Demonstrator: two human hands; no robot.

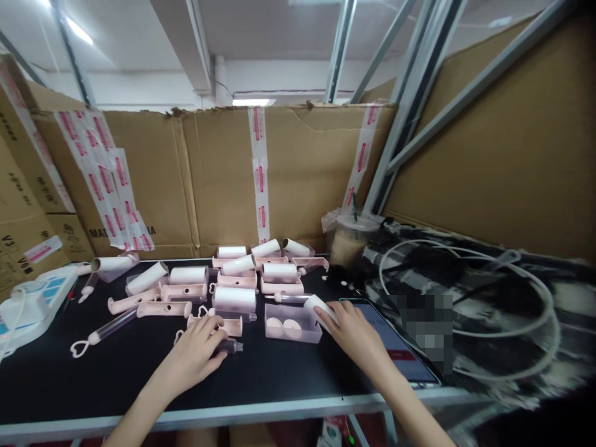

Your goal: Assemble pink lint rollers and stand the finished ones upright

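Note:
My right hand (351, 332) is closed around a white paper roll (316, 304), above the right end of a clear plastic tray (293, 334) that holds two pale round discs. My left hand (198, 351) has its fingers curled over a clear plastic tube (231, 346), whose end shows past the thumb. Just behind the left fingers lies a pink holder (233, 326). Farther back, a white roll (235, 299) sits in a clear case. Part of what lies beneath the left palm is hidden.
Several white rolls (189, 275) and pink holders (165, 309) cover the black table's back. A clear tube with a heart-shaped loop (114, 326) lies left. A tablet (395, 347), a drink cup (351, 239) and a white cable (556, 316) are right; a power strip (46, 307) is far left.

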